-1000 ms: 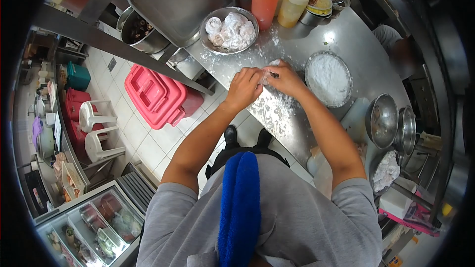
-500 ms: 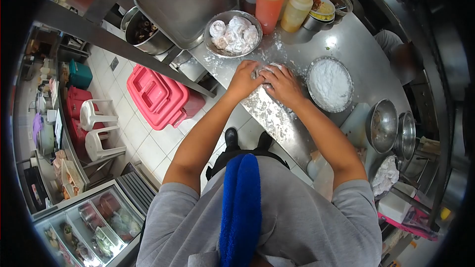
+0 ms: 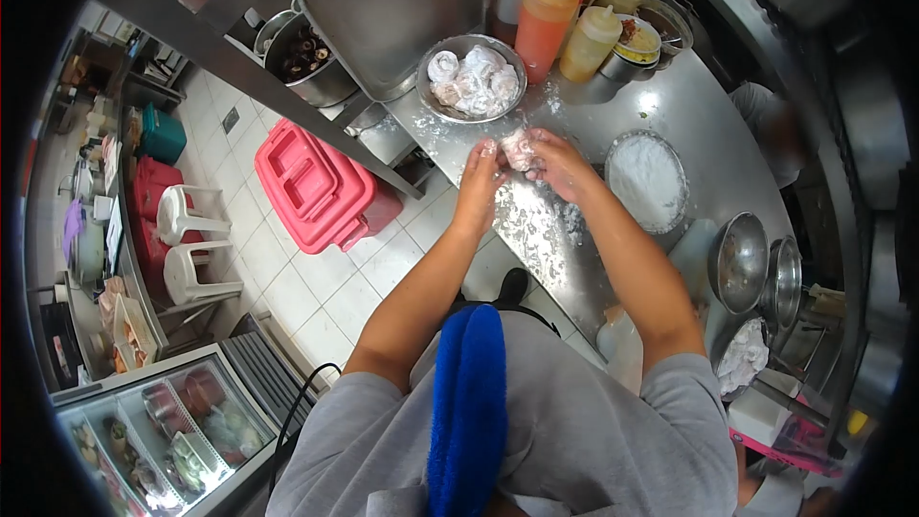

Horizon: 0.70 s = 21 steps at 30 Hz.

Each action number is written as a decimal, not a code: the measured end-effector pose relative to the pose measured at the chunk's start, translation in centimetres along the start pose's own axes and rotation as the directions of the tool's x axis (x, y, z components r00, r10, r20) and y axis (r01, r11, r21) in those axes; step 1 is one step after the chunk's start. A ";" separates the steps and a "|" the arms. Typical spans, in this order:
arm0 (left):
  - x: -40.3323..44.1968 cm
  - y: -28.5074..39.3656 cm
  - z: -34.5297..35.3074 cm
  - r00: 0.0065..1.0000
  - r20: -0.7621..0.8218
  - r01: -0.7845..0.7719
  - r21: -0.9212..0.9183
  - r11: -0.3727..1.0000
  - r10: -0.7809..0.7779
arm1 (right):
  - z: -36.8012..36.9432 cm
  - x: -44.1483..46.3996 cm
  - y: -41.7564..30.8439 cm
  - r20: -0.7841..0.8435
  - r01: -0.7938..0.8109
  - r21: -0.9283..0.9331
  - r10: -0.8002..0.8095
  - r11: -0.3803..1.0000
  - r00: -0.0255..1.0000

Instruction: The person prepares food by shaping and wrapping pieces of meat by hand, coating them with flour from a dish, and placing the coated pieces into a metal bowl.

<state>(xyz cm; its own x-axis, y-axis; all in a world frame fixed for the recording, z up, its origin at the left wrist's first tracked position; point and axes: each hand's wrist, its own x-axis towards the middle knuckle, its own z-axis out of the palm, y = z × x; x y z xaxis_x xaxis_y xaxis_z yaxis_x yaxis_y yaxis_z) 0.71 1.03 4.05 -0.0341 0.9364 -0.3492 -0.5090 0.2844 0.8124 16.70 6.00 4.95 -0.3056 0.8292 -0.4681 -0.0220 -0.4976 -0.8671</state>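
A flour-coated, pale pinkish piece [image 3: 518, 149], which looks like raw meat, is in my right hand [image 3: 560, 168], whose fingers close on its right side. My left hand [image 3: 481, 177] is just left of the piece, fingers apart and slightly curled, floury at the tips; whether they touch it I cannot make out. Beyond my hands stands a metal bowl [image 3: 427, 101] with several similar white-dusted pieces [image 3: 476, 79]. A round metal pan of white flour [image 3: 647, 180] sits to the right of my right hand. Loose flour [image 3: 522, 215] is scattered on the steel table below my hands.
Squeeze bottles [image 3: 548, 19] and a small container of chopped food [image 3: 637, 38] stand at the back. A large metal tray [image 3: 397, 10] leans at the back left. Metal bowls [image 3: 739, 263] sit at the right. A pink lidded bin [image 3: 321, 191] stands on the floor.
My hands, earlier together over the piece, have drawn apart. The piece now shows in my right hand while my left hand has moved off to the left. The camera view has shifted slightly.
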 end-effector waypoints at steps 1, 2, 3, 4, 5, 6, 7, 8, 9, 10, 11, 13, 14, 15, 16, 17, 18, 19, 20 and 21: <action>-0.3 0.2 0.4 0.997 0.074 0.031 -0.135 0.990 -0.021 | 0.2 -0.4 0.2 0.128 -0.059 0.223 0.031 0.973 0.991; -0.6 0.4 0.8 0.988 0.151 0.072 -0.264 0.962 -0.032 | 0.7 -0.7 0.5 0.132 -0.059 0.221 0.030 0.974 0.991; 0.1 -0.7 0.4 0.988 0.156 0.058 -0.300 0.952 -0.011 | 1.5 -1.3 0.4 0.190 -0.085 0.238 0.039 0.968 0.981; -0.1 -0.3 0.5 0.988 0.154 0.056 -0.299 0.952 -0.010 | 2.4 -1.8 0.4 0.245 -0.111 0.255 0.047 0.961 0.968; -0.4 0.0 0.6 0.990 0.127 0.109 -0.357 0.928 -0.068 | 3.5 -2.2 0.6 0.146 -0.078 0.184 0.051 0.980 0.988; -0.7 0.6 0.9 0.986 0.105 0.159 -0.414 0.896 -0.127 | 4.0 -2.2 0.9 0.146 -0.078 0.184 0.051 0.980 0.988; -1.3 1.7 1.3 0.974 0.059 0.223 -0.445 0.868 -0.220 | 4.3 -2.2 1.3 -0.011 0.114 -0.236 -0.120 0.965 0.993; -0.9 1.1 0.8 0.974 0.060 0.224 -0.445 0.867 -0.221 | 4.7 -2.3 1.6 -0.082 0.211 -0.631 -0.335 0.747 0.938; -0.1 0.0 0.1 0.977 0.068 0.208 -0.504 0.838 -0.202 | 6.0 -4.3 -0.5 -0.139 0.208 -0.752 -0.459 0.625 0.878; 0.1 0.2 0.1 0.980 0.075 0.193 -0.561 0.805 -0.183 | 6.0 -4.8 -1.0 -0.142 0.205 -0.753 -0.460 0.625 0.876; -0.1 0.3 0.0 0.976 0.067 0.210 -0.555 0.805 -0.209 | 5.6 -5.2 -1.3 -0.138 0.295 -0.735 -0.561 0.610 0.816; 0.0 0.4 -0.4 0.969 0.095 0.241 -0.568 0.787 -0.228 | 4.9 -5.8 -1.0 -0.135 0.382 -0.718 -0.654 0.582 0.744; 0.0 0.4 -0.5 0.961 0.122 0.271 -0.580 0.768 -0.247 | 4.5 -6.1 -0.5 -0.083 0.425 -0.735 -0.692 0.528 0.717; 0.1 0.3 -0.5 0.961 0.125 0.273 -0.581 0.766 -0.248 | 4.5 -6.5 -0.3 -0.029 0.466 -0.749 -0.726 0.471 0.687; 0.2 0.2 -0.5 0.964 0.111 0.260 -0.595 0.761 -0.242 | 4.7 -6.8 -0.1 -0.030 0.465 -0.752 -0.728 0.468 0.685; 0.3 0.1 -0.4 0.967 0.097 0.245 -0.609 0.755 -0.236 | 5.0 -7.2 0.1 0.046 0.453 -0.823 -0.755 0.343 0.654; 0.0 0.4 -0.1 0.967 0.099 0.246 -0.610 0.754 -0.236 | 5.4 -7.6 0.2 0.125 0.434 -0.876 -0.770 0.210 0.625; -0.3 0.8 0.2 0.964 0.084 0.254 -0.575 0.778 -0.253 | 5.8 -7.8 0.5 0.148 0.442 -0.873 -0.750 0.207 0.645; -0.7 1.1 0.5 0.961 0.068 0.263 -0.539 0.800 -0.270 | 6.4 -8.0 0.8 0.148 0.440 -0.874 -0.750 0.205 0.645; -0.8 1.3 0.6 0.960 0.072 0.265 -0.540 0.799 -0.270 | 7.1 -8.4 0.9 0.168 0.441 -0.882 -0.763 0.167 0.624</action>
<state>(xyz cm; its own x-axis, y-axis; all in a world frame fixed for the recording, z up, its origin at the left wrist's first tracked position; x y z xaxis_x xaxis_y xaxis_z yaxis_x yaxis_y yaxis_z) 0.62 0.72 5.65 0.1661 0.8373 -0.5208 -0.8800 0.3642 0.3050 12.48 -3.17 9.34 -0.3339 0.8546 0.3977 0.7011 0.5072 -0.5012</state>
